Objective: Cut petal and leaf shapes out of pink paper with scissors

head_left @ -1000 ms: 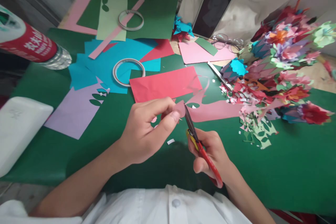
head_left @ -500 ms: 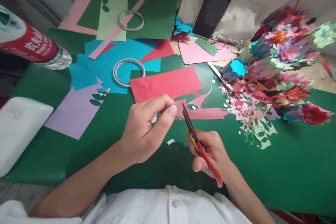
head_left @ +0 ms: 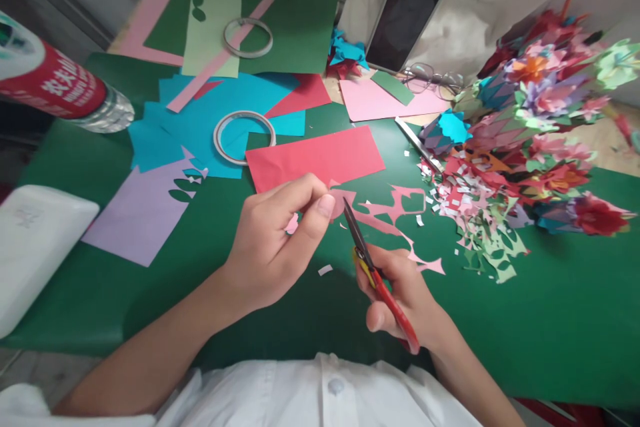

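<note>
I've got the left hand pinching a pink paper piece mid-frame, thumb against fingers, and the right hand wrapped round the red-handled scissors, tips right by the paper. Red sheet lies just above, paper flowers crowd upper right.

Red-labelled bottle, far left. Below, white slab, maybe a power bank, cut off by frame. Eyeglasses at back, near paper flowers. Tape roll on blue paper.

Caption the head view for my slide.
Left hand pinches pink paper; right hand holds red-handled scissors above green tabletop.
</note>
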Tool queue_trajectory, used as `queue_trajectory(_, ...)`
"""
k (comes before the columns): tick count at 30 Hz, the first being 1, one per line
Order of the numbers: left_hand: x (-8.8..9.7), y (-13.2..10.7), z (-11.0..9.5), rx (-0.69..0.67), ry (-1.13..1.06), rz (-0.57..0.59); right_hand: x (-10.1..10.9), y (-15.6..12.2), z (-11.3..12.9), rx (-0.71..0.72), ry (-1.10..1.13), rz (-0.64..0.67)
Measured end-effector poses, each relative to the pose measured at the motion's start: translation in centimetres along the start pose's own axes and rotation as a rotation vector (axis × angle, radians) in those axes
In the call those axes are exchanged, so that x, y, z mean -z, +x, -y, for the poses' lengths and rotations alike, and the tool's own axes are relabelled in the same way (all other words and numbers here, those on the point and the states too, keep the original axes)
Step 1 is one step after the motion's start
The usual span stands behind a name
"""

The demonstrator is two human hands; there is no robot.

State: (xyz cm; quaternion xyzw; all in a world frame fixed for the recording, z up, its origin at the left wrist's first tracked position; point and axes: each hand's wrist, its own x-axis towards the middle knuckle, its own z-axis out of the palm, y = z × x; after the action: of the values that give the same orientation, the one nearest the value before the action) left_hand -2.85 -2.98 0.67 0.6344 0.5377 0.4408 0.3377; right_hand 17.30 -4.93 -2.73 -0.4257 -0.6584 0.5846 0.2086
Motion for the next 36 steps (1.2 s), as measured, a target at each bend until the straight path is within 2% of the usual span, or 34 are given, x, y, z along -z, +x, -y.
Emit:
queue_trajectory(7,-0.2,-0.1,0.1,-0.032,-0.031,0.056,-0.3,-0.3,-0.7,-0.003,0.063,0.025)
queue_trajectory(14,0.1,0.1,0.2,-0.034,-0.025,0.103,-0.3,0.2,-0.2,0.047,0.073,0.014)
queue_trajectory(25,1.1,0.5,0.3,0.054,-0.022,0.218,-0.3,0.1,-0.4,0.036,0.058,-0.008)
queue_trajectory(32,2.3,1.0,0.5,0.101,-0.033,0.329,0.2,0.2,-0.2,0.017,-0.068,0.013)
queue_trajectory(36,2.4,1.4,0.8,0.173,-0.049,0.380,0.3,0.4,-0.2,-0.029,-0.130,0.023)
